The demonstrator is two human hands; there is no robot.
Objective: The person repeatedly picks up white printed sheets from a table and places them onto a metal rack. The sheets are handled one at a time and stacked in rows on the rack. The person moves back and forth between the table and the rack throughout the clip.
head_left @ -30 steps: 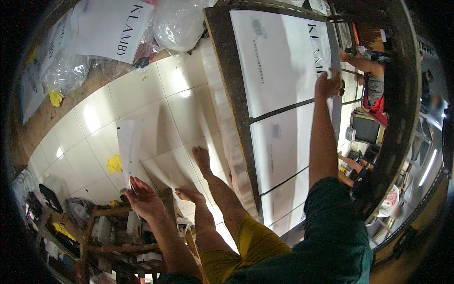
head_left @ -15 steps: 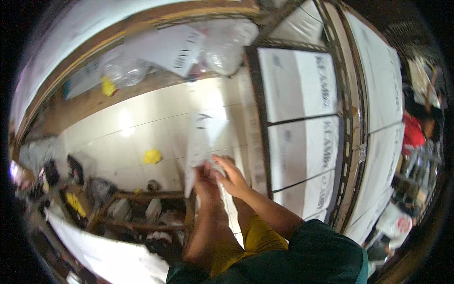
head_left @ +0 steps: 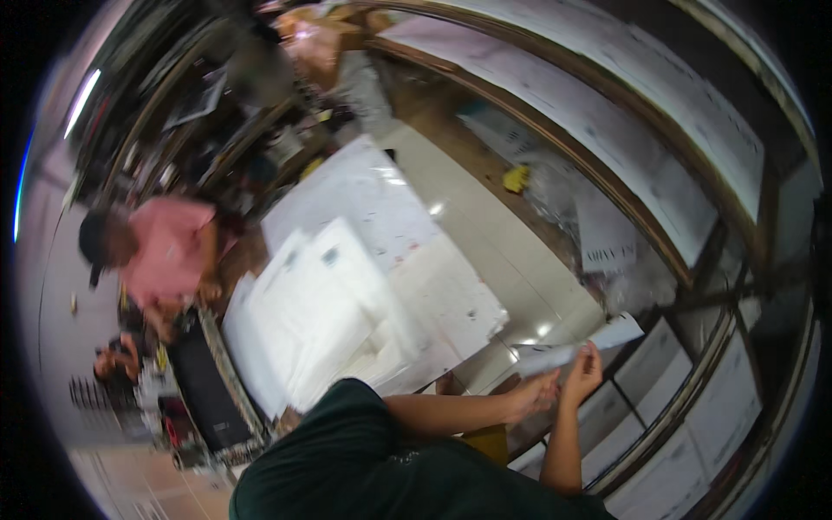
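Note:
My right hand [head_left: 585,374] is closed at the lower edge of a long white sheet [head_left: 611,336] with dark print, which looks folded or curled lengthwise. The fingers are up by the sheet, its right end sticking out past them. Just to the left and a little lower is my left hand [head_left: 534,395], slightly blurred, its fingers loosely stretched toward the right wrist. No object shows in the left hand. Left of both arms, a stack of white translucent sheets or bags [head_left: 325,303] lies on a large, stained white tabletop [head_left: 459,295].
A co-worker in a pink shirt [head_left: 169,247] stands across the table at left, near a machine with a black belt [head_left: 208,377]. White-topped shelves [head_left: 555,74] run along the upper right. Clear plastic [head_left: 555,195] and a yellow crumpled item [head_left: 516,178] lie by the shelf.
My view has swung left, bringing the table, the stack and the co-worker into sight. The sheet has gone from upright to slanting rightward; my right hand, spread before, is now closed on it.

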